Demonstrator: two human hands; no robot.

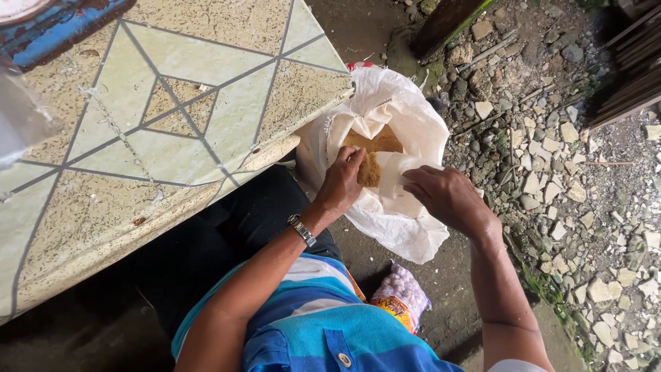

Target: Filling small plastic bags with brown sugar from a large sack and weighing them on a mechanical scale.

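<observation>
While my left hand closed on a handful of brown powder (loose, crumbly, likely to spill), my right hand pinched the soft white sack's floppy rim.

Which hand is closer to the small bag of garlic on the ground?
Right. The right hand is above the garlic bag; the left hand is farther, inside the white sack.
</observation>
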